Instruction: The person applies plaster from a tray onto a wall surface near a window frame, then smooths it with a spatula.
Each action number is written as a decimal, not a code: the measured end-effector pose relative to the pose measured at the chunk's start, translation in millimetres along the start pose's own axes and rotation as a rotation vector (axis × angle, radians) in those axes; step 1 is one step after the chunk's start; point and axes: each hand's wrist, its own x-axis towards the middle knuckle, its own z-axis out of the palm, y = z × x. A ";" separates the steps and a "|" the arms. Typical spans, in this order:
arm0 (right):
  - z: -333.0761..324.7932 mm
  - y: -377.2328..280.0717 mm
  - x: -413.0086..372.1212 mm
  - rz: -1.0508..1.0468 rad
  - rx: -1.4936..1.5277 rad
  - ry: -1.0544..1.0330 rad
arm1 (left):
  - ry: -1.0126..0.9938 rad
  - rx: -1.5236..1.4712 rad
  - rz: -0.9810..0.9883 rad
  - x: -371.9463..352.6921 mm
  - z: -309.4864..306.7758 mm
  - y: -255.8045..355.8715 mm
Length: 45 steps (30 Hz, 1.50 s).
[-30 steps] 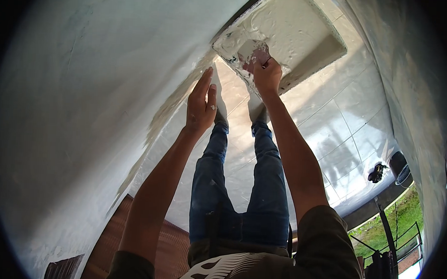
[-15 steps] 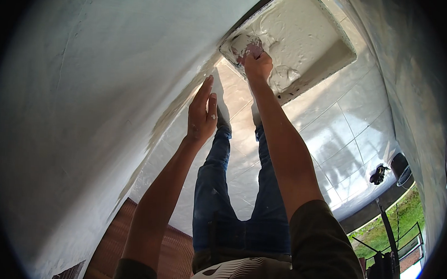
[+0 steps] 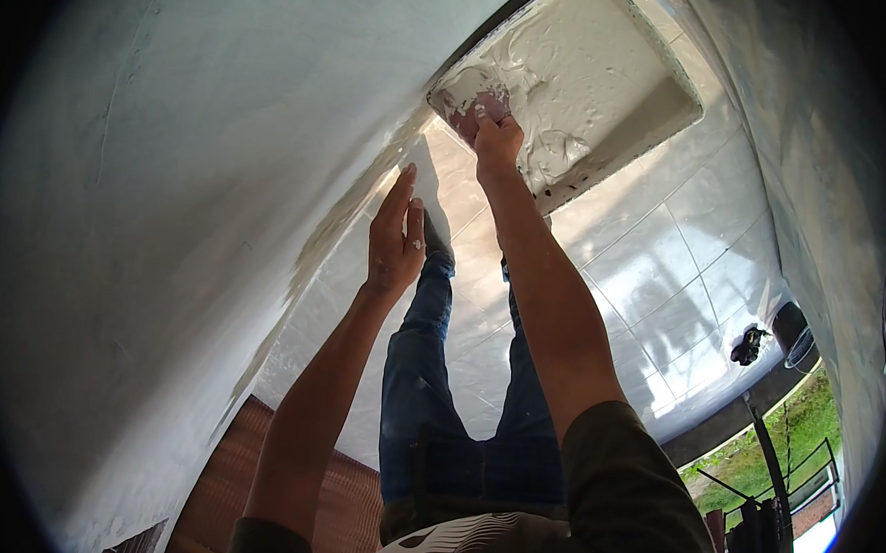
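Observation:
My right hand (image 3: 498,145) grips a flat reddish scraper (image 3: 492,103) smeared with pale paste. The scraper lies at the near left corner of a large rectangular tray (image 3: 690,95), dipping into the thick cream-coloured plaster (image 3: 596,61) that covers the tray's bottom. Ridges and lumps mark the plaster around it. Lower and to the left, my left hand (image 3: 395,240) is held out with its fingers straight and the thumb a little apart, nothing in it. A white spot of plaster shows on that hand, which is close beside the wall.
A grey plastered wall (image 3: 119,213) runs along the left, another wall (image 3: 822,194) along the right. Shiny floor tiles (image 3: 661,256) lie beneath my legs. A dark bundle (image 3: 749,345) and a bucket (image 3: 799,341) stand at the right near the floor's edge, with grass (image 3: 802,421) beyond.
My right hand has drawn the scraper slightly left and back toward me along the tray's near corner. My left hand has dropped back slightly, its fingers still stretched.

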 end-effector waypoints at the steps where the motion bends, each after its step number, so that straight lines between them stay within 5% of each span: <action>1: 4.1 -20.1 -6.1 -0.008 0.036 0.013 | 0.000 -0.002 0.007 -0.2 0.2 -0.6; 4: -3.3 -34.1 1.4 -0.078 0.040 0.053 | 0.005 0.013 0.010 0.7 -0.2 0.0; 6: -13.0 -41.6 8.3 -0.440 -0.667 0.182 | 0.004 0.008 0.002 0.6 -1.0 2.3; 14: -1.7 -48.0 22.0 -0.339 -0.705 0.132 | 0.007 0.001 -0.001 6.4 4.6 7.2; 19: -6.5 -45.7 18.2 -0.121 -0.199 -0.176 | 0.010 0.009 0.009 7.1 6.1 7.2; 25: -5.0 -45.5 20.5 -0.038 0.042 -0.089 | 0.009 0.007 0.019 1.9 4.2 5.4; 36: -16.5 -105.5 49.2 -0.233 0.399 -0.120 | 0.017 0.039 0.041 -4.4 -5.7 21.8; 45: -48.4 -210.1 -80.3 -0.333 0.399 -0.526 | 0.068 -0.018 0.193 -14.9 -57.6 107.3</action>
